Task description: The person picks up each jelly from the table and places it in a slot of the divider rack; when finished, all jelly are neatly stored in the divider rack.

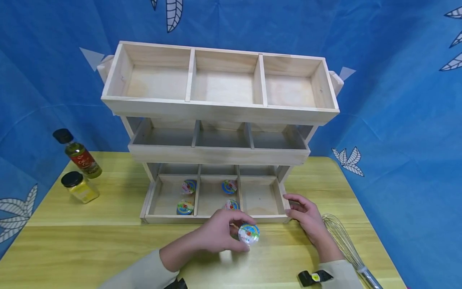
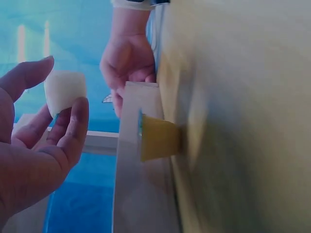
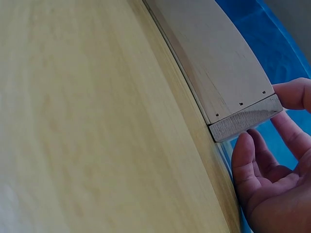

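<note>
My left hand [image 1: 225, 230] holds a small jelly cup [image 1: 249, 234] with a printed foil lid, in front of the wooden shelf rack [image 1: 216, 218]. In the left wrist view, that cup's whitish body sits between thumb and fingers. Below it, a yellow jelly cup [image 2: 159, 138] stands by the rack's front board; the head view mostly hides it. Two jelly cups [image 1: 185, 207] lie in the bottom tier's left compartment, and two more [image 1: 229, 186] in its middle one. With thumb and fingers about it, my right hand [image 1: 306, 216] grips the bottom tier's front right corner.
The rack's middle tier [image 1: 216, 154] and top tier [image 1: 223, 106] overhang the bottom one. At the table's left stand an oil bottle [image 1: 84, 158] and a black-lidded yellow jar [image 1: 81, 188]. A wire whisk [image 1: 344, 239] lies beside the right forearm. Blue cloth [image 1: 390, 120] hangs behind.
</note>
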Motion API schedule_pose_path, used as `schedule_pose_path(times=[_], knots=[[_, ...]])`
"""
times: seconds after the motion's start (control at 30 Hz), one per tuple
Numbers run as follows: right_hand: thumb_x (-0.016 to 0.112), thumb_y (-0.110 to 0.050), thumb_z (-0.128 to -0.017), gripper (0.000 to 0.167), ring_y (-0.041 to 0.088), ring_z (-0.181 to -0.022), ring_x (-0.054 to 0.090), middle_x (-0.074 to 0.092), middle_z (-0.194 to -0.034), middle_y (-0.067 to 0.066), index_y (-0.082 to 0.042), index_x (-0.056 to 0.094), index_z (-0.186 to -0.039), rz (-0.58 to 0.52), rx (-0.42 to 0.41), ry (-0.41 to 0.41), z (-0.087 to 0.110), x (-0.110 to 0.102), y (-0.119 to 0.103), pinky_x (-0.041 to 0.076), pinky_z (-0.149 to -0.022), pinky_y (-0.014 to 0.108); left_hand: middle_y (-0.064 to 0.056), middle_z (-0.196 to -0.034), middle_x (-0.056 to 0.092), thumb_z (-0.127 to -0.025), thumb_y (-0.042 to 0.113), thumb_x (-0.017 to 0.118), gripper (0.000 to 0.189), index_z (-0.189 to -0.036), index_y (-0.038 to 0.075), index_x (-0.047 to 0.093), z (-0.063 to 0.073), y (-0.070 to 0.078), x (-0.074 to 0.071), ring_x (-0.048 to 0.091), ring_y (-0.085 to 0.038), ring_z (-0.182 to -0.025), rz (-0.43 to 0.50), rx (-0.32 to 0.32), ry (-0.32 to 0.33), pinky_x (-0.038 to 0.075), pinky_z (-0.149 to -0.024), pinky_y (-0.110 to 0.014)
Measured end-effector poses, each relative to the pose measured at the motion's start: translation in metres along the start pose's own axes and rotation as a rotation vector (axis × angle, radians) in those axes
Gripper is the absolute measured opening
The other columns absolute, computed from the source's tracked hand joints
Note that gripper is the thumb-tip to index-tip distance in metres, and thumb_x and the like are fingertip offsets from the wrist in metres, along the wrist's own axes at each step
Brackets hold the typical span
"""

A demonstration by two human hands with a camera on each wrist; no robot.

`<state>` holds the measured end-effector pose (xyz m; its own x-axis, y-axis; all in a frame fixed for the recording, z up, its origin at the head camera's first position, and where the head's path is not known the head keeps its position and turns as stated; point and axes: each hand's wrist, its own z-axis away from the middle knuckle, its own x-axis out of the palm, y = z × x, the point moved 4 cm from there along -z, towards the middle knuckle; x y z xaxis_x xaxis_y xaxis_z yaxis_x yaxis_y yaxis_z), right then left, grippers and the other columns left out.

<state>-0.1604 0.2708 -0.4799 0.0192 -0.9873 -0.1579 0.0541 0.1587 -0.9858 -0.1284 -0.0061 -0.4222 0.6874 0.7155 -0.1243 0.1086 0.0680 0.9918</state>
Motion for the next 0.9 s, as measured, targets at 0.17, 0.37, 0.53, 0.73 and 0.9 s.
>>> schedule_pose_path(times=[0.17, 0.37, 0.53, 0.73, 0.9], knots=[[0.068, 0.007, -0.086, 0.043, 0.020, -0.095, 0.056, 0.054, -0.128, 0.021, 0.007, 0.059, -0.129, 0.002, -0.016, -0.008, 0.000, 0.000, 0.000, 0.053, -0.076, 0.024, -0.003, -0.105, 0.065, -0.072, -0.007, 0.085, 0.051, -0.120, 0.000, 0.068, -0.020, 0.006, -0.001, 0.067, -0.016, -0.083, -0.019, 0.006, 0.078, 0.059, -0.073, -0.030], [0.069, 0.007, -0.086, 0.044, 0.021, -0.095, 0.057, 0.055, -0.125, 0.020, 0.008, 0.059, -0.128, -0.017, -0.022, -0.008, 0.000, 0.000, 0.001, 0.054, -0.076, 0.024, -0.004, -0.101, 0.065, -0.073, -0.002, 0.086, 0.051, -0.120, 0.004, 0.068, -0.045, 0.009, -0.001, 0.067, -0.018, -0.082, -0.010, -0.001, 0.201, 0.059, -0.069, -0.029], [0.068, 0.006, -0.086, 0.043, 0.021, -0.095, 0.059, 0.056, -0.125, 0.019, 0.008, 0.059, -0.129, -0.026, -0.018, -0.014, -0.001, -0.001, 0.002, 0.055, -0.077, 0.026, -0.001, -0.102, 0.067, -0.073, 0.000, 0.088, 0.053, -0.122, 0.008, 0.069, -0.067, 0.006, 0.004, 0.069, -0.017, -0.082, 0.030, -0.010, 0.305, 0.059, -0.067, -0.030], [0.068, 0.007, -0.086, 0.044, 0.021, -0.096, 0.061, 0.056, -0.125, 0.019, 0.008, 0.059, -0.129, -0.042, -0.012, -0.010, -0.002, -0.002, 0.004, 0.055, -0.078, 0.028, 0.000, -0.095, 0.067, -0.071, 0.001, 0.089, 0.053, -0.120, 0.004, 0.069, -0.094, -0.004, 0.009, 0.065, -0.012, -0.083, -0.033, -0.031, 0.466, 0.057, -0.067, -0.025], [0.069, 0.007, -0.085, 0.044, 0.021, -0.096, 0.061, 0.056, -0.125, 0.019, 0.008, 0.059, -0.128, -0.046, -0.017, -0.014, -0.002, -0.002, 0.004, 0.055, -0.078, 0.029, 0.003, -0.095, 0.069, -0.068, 0.005, 0.091, 0.052, -0.116, 0.009, 0.072, -0.112, -0.012, 0.009, 0.063, -0.009, -0.081, -0.138, -0.085, 0.575, 0.054, -0.068, -0.022]])
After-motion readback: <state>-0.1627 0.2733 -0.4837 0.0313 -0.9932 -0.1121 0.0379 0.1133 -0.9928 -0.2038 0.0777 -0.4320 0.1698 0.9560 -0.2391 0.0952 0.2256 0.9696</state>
